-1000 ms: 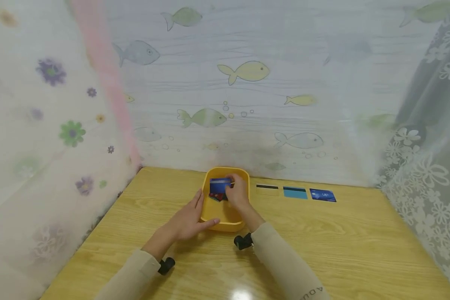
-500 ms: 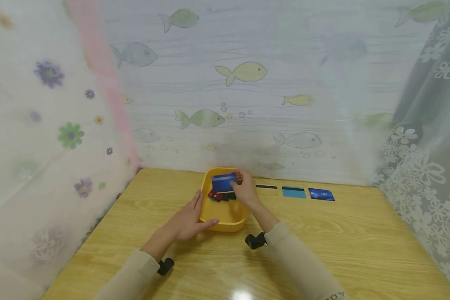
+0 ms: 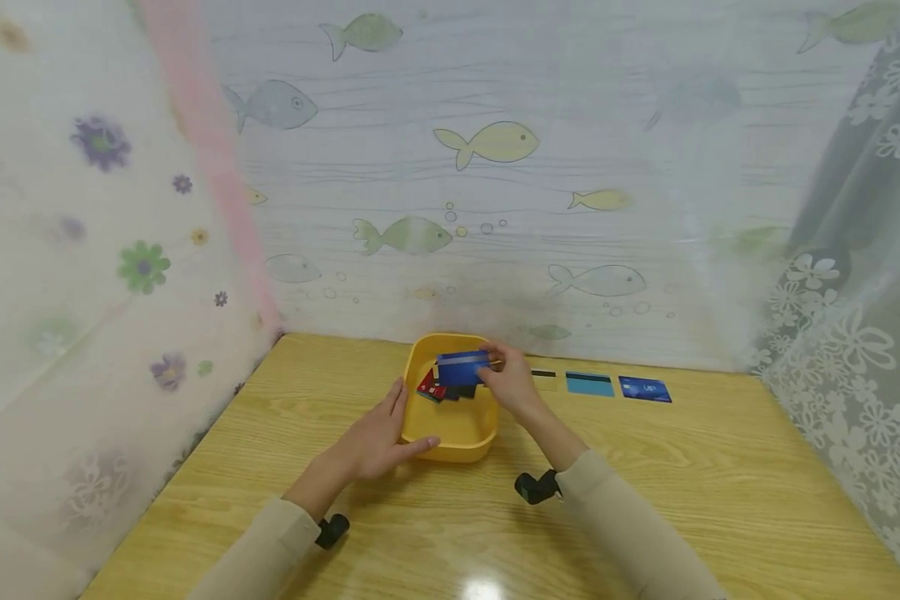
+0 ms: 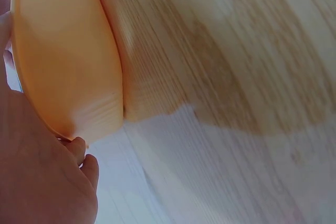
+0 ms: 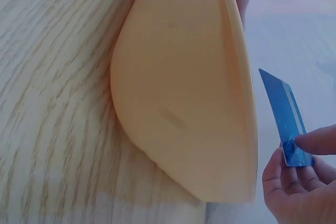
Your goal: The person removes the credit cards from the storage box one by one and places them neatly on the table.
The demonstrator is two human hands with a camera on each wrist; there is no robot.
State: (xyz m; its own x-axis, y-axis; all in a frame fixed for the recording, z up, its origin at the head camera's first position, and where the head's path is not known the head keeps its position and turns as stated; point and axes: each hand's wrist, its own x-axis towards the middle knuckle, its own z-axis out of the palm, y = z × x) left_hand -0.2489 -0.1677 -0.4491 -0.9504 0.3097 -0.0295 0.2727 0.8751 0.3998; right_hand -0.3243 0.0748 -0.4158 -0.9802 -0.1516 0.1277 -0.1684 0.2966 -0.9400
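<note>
In the head view, my right hand pinches a blue bank card with a pale stripe, held over the right side of a yellow plastic bin. The right wrist view shows the thumb on one face of that blue card and fingers behind it, just above the rim. My left hand holds the bin's near left corner, its thumb along the front rim and its fingers against the left wall. Inside the bin lie a red card and dark cards, partly covered by the raised card.
To the bin's right, a row of cards lies on the wooden table: a wood-toned card with a black stripe, a light blue card and a dark blue card. A fish-patterned curtain hangs behind the bin.
My right hand has lifted the blue card and moved it rightward inside the bin's outline, uncovering more of the red and dark cards. The left hand stays at the bin's corner.
</note>
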